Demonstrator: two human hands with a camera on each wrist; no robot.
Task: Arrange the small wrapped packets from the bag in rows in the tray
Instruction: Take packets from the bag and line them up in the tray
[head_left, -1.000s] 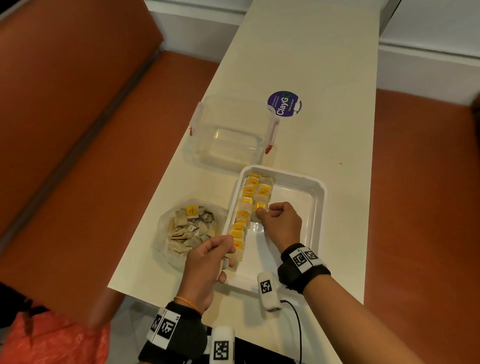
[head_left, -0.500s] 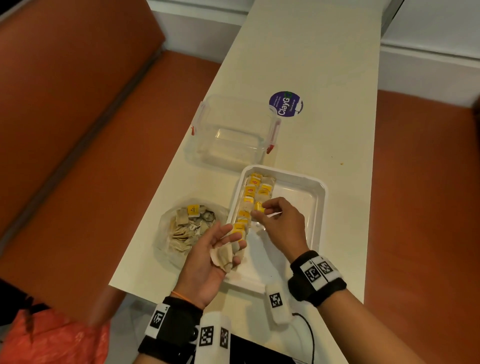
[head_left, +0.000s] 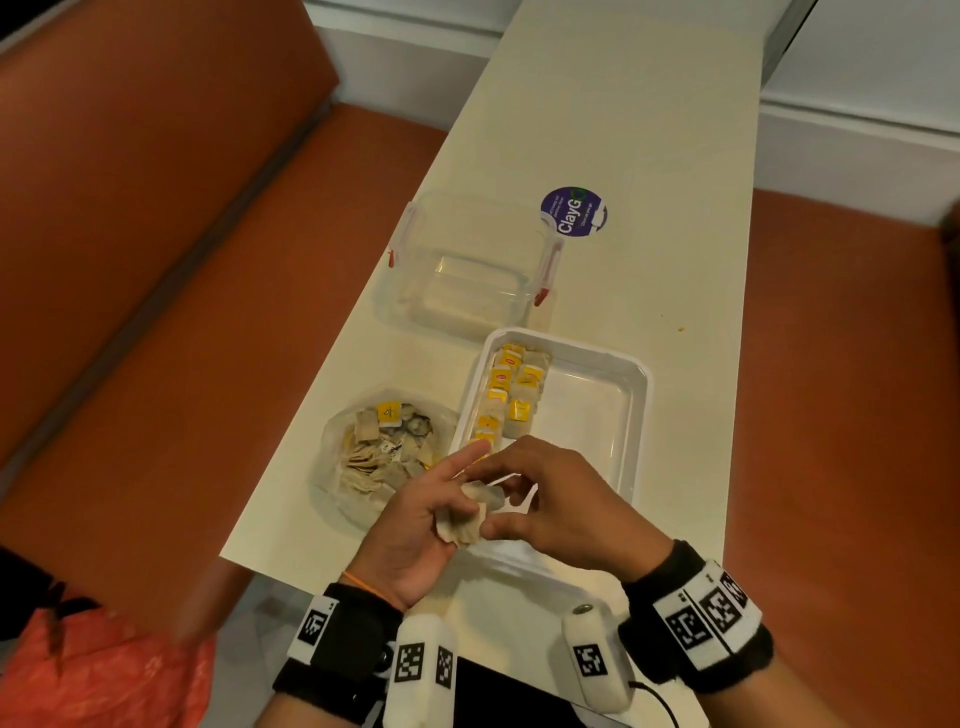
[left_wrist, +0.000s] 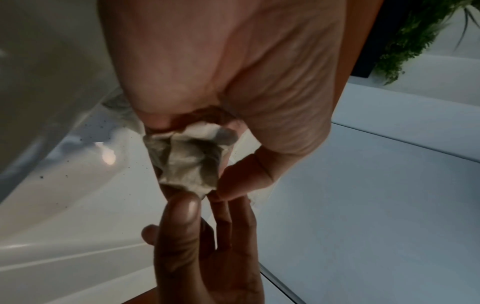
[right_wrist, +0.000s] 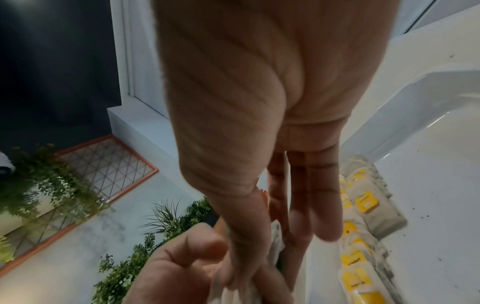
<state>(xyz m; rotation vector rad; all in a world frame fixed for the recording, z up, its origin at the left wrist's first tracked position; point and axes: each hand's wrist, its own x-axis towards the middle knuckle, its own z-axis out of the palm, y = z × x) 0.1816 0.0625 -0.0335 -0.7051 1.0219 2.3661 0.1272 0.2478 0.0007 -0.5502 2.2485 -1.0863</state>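
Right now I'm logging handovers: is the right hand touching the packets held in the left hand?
Touching. The left wrist view shows the right hand with its fingertips against the bottom edge of the packets that the left hand holds.

**Paper, plastic and a matt tabletop**

Crumpled, matt papery packets (head_left: 470, 514) lie between the left hand (head_left: 415, 525) and right hand (head_left: 561, 504). Beyond the fingers, the tray (head_left: 636, 415) looks like glossy white plastic, speckled with dark crumbs. Left of the hands, the bag (head_left: 332, 452) is thin translucent film. The table (head_left: 649, 156) is smooth, matt cream.
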